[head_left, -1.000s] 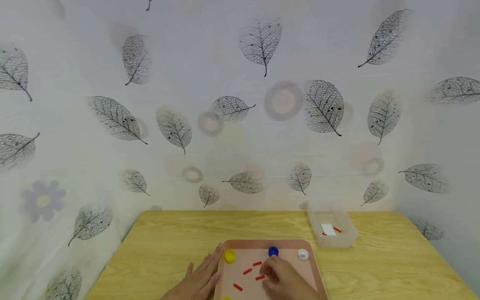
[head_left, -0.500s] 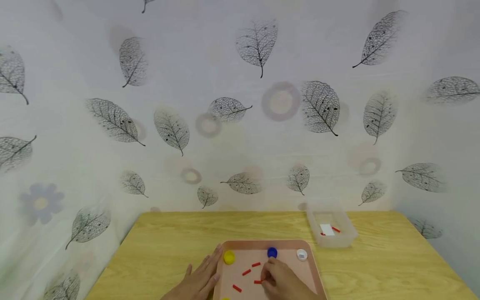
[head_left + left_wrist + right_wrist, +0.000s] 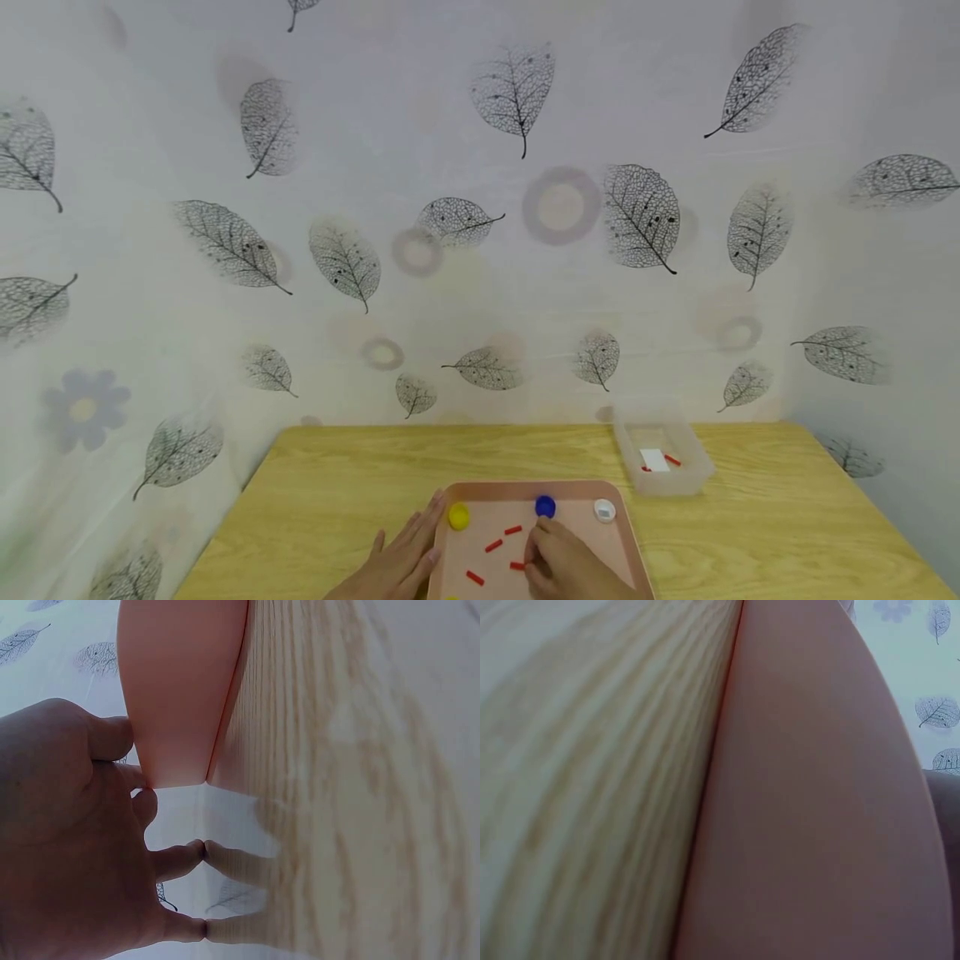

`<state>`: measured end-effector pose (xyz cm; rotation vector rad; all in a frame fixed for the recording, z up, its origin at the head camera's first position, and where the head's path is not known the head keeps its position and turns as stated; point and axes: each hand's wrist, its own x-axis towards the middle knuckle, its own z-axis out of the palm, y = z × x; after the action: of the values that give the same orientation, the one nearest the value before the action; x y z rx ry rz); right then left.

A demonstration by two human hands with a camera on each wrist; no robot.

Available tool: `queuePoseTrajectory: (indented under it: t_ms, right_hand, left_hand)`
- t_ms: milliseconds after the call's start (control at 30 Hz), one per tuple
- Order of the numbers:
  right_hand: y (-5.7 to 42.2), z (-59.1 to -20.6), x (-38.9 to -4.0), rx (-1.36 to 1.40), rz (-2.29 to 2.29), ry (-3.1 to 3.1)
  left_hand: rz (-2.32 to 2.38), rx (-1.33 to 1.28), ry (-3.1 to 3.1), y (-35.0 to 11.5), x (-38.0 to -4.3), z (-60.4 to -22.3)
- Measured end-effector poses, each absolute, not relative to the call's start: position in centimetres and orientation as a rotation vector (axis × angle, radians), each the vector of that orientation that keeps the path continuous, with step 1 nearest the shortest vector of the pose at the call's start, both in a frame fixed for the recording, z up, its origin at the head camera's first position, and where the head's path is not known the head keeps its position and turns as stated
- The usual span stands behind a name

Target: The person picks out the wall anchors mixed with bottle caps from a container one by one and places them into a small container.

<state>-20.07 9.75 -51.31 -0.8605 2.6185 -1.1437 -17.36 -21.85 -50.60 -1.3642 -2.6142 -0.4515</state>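
In the head view, my right hand (image 3: 572,565) is over the pink tray (image 3: 525,490), its thumb and index finger pinching the right end of a small red stick (image 3: 517,566). Other red sticks (image 3: 493,546) lie loose to the left of it. My left hand (image 3: 397,562) lies along the tray's left side, fingers extended. The left wrist view has the left hand (image 3: 71,832) with its thumb side against the tray wall (image 3: 180,690) and two fingertips down on the table. In the right wrist view, the tray wall (image 3: 817,795) hides the right hand's fingers.
Inside the tray stand a yellow round cap (image 3: 458,516), a blue one (image 3: 545,506) and a white one (image 3: 604,510); another yellow piece (image 3: 452,597) is cut off below. A translucent box (image 3: 686,479) holding red pieces and a white card is behind, right, on the wooden table (image 3: 337,467).
My right hand's fingers have closed together onto the end of one red stick, which has shifted slightly toward me and turned. The left hand has stayed at the tray's side.
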Motion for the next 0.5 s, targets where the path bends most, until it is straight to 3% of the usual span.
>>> queuePoseTrajectory:
  t_ms: [300,500]
  right_hand:
    - [10.1,-50.1,-19.4,-0.747,-1.206,2.583]
    - [10.6,-49.8,-19.7,-0.874,-1.299,2.614]
  left_hand:
    - [-0.441,-1.396,-2.588,-21.9,-18.1,-51.1]
    - [-0.544,-1.444,-2.528,-21.9,-18.0,-51.4]
